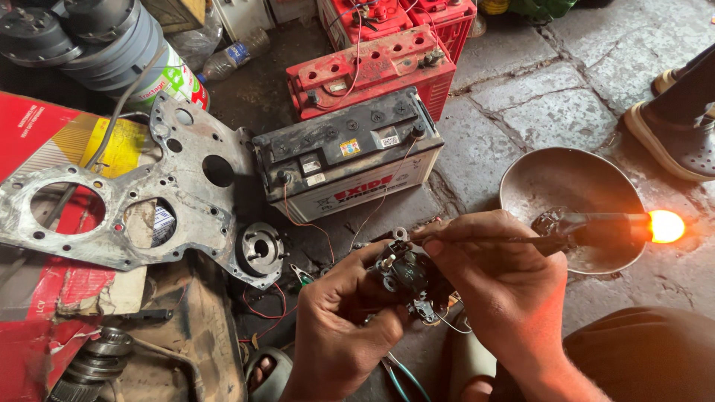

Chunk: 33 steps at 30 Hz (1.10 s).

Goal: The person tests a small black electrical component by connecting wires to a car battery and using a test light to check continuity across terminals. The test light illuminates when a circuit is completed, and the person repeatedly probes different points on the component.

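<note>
A single view, from a camera worn on the person's head, looks steeply down and a little forward at the stone floor (pixel 521 97). It sits close: the hands fill the lower middle of the frame, the person's knee cuts the lower right corner. The upper edge reaches the red batteries (pixel 372 71); another person's shoe (pixel 674 141) shows at upper right.

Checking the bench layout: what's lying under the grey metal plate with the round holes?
Under the metal plate, red and yellow cardboard shows through the holes and around the edges. Anything beneath its solid parts is covered.
</note>
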Tool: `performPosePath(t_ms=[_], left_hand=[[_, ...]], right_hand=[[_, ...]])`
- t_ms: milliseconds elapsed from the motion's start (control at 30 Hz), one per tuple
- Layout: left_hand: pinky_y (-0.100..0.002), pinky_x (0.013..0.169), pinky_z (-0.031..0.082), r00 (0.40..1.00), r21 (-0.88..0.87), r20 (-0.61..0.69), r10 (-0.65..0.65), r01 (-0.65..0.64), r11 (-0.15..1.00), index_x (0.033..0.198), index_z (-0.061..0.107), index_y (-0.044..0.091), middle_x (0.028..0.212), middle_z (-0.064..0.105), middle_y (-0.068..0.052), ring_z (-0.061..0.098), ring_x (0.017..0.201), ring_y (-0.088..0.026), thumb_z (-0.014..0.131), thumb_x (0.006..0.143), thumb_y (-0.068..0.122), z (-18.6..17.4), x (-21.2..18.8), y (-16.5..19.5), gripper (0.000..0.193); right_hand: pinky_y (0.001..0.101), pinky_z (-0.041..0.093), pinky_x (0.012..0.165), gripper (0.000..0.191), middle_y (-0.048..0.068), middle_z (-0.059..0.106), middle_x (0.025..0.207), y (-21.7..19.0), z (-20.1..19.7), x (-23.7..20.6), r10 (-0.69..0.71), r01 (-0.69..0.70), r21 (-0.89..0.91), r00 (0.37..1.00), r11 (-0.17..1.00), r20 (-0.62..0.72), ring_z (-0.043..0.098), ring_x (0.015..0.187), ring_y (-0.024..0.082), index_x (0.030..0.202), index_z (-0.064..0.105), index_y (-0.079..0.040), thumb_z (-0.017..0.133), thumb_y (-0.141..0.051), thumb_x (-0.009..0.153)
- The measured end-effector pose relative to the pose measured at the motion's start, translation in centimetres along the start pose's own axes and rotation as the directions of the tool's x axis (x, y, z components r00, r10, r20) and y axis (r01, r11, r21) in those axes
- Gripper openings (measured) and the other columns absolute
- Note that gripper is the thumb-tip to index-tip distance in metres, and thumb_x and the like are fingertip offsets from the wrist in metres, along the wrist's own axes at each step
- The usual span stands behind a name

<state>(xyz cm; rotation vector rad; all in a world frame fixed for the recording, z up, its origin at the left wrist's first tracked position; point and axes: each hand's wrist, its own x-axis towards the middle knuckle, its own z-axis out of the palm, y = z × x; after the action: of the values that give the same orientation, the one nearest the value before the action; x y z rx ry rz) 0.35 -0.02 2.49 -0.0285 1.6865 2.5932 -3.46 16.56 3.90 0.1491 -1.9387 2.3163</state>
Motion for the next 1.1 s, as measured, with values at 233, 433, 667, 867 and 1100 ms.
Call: performPosePath(t_ms=[233, 433, 667, 867, 1100], left_hand=[[-0.025, 0.075, 0.061, 1.0, 0.024, -0.004, 0.004, -0.004, 1.0, 0.088, 0.07, -0.013, 0.138, 0.068, -0.022, 0.075, 0.095, -0.015, 0.062, 0.072, -0.014, -0.15, 0.0, 0.05, 0.017], [-0.024, 0.073, 0.059, 1.0, 0.038, -0.013, 0.002, -0.001, 0.999, 0.086, 0.071, -0.013, 0.139, 0.067, -0.021, 0.074, 0.094, -0.014, 0.061, 0.072, -0.014, -0.19, -0.06, 0.04, 0.017], [-0.028, 0.08, 0.061, 0.999, 0.015, 0.005, -0.039, 0.039, 0.999, 0.106, 0.071, -0.014, 0.131, 0.07, -0.024, 0.074, 0.092, -0.015, 0.059, 0.074, -0.015, -0.14, -0.12, -0.05, 0.034], [-0.031, 0.081, 0.065, 1.0, 0.0, 0.007, -0.013, 0.013, 1.0, 0.099, 0.07, -0.017, 0.136, 0.067, -0.02, 0.077, 0.097, -0.018, 0.059, 0.074, -0.017, -0.07, -0.06, -0.1, 0.028], [-0.026, 0.079, 0.06, 1.0, 0.011, 0.004, 0.028, -0.028, 1.0, 0.09, 0.07, -0.014, 0.142, 0.065, -0.023, 0.073, 0.101, -0.016, 0.061, 0.074, -0.017, -0.18, -0.01, -0.29, 0.018]], right_hand=[[0.0316, 0.065, 0.086, 0.014, 0.019, 0.079, 0.101, -0.29, 0.04, 0.07, 0.042, -0.043, -0.011, 0.999, 0.999, -0.024, 0.077, 0.095, 0.02, 0.102, 0.068, 0.007, 0.069, 0.011, 0.089], [0.0317, 0.065, 0.087, 0.013, 0.019, 0.078, 0.102, -0.1, -0.01, 0.08, 0.009, -0.009, -0.005, 1.0, 1.0, 0.001, 0.077, 0.096, 0.02, 0.103, 0.067, 0.007, 0.068, 0.012, 0.09], [0.0332, 0.064, 0.088, 0.014, 0.019, 0.078, 0.102, 0.17, -0.37, -0.03, 0.023, -0.022, -0.006, 1.0, 1.0, 0.013, 0.076, 0.096, 0.021, 0.103, 0.066, 0.007, 0.068, 0.012, 0.09], [0.0332, 0.064, 0.089, 0.015, 0.019, 0.077, 0.103, 0.36, -0.45, 0.04, -0.005, 0.004, 0.024, 0.999, 1.0, 0.04, 0.076, 0.098, 0.021, 0.104, 0.065, 0.006, 0.067, 0.012, 0.091], [0.0308, 0.065, 0.085, 0.014, 0.019, 0.079, 0.101, -0.09, -0.15, 0.05, 0.028, -0.028, -0.031, 0.999, 0.999, -0.019, 0.077, 0.094, 0.021, 0.102, 0.067, 0.006, 0.07, 0.012, 0.089]])
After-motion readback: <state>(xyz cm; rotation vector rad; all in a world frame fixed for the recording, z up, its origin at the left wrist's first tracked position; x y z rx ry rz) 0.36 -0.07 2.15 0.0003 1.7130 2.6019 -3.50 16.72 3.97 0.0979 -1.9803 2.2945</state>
